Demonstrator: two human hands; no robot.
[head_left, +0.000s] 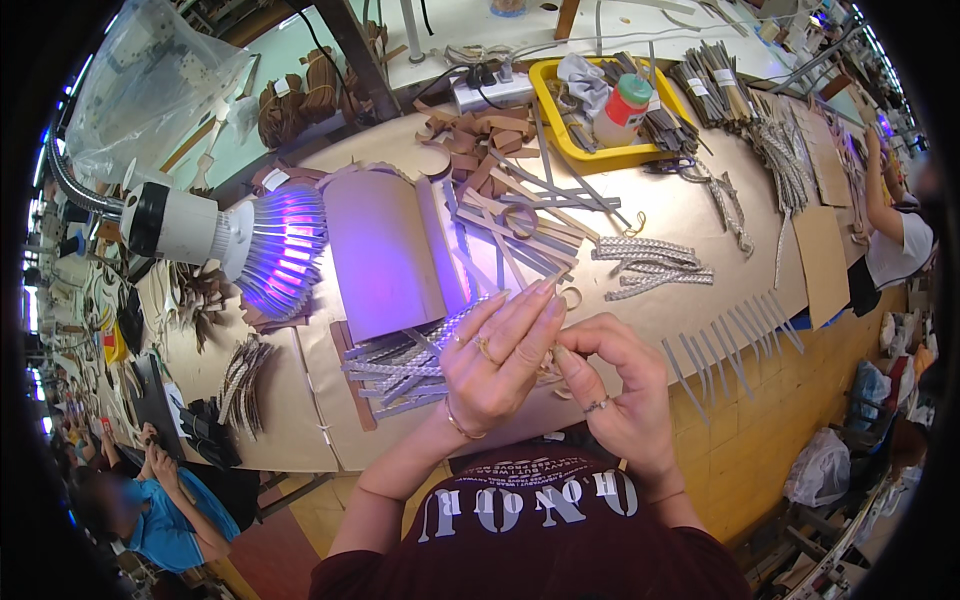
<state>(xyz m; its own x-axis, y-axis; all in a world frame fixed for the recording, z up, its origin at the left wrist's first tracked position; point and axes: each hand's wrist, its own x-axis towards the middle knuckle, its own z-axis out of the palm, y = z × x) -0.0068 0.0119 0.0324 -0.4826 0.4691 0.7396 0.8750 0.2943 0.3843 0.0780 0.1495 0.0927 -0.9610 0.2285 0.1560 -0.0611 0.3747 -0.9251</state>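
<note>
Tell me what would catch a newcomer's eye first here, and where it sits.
The purple-glowing ribbed lamp stands out first, left of centre over the workbench. Next comes the bright yellow tray toward the far side, holding a green-lidded container. Just below the picture's centre, the left hand and right hand meet around something too small to identify.

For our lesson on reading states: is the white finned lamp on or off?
On: the white finned lamp glows violet between its fins, and violet light tints the curved brown sheet beside it.
</note>
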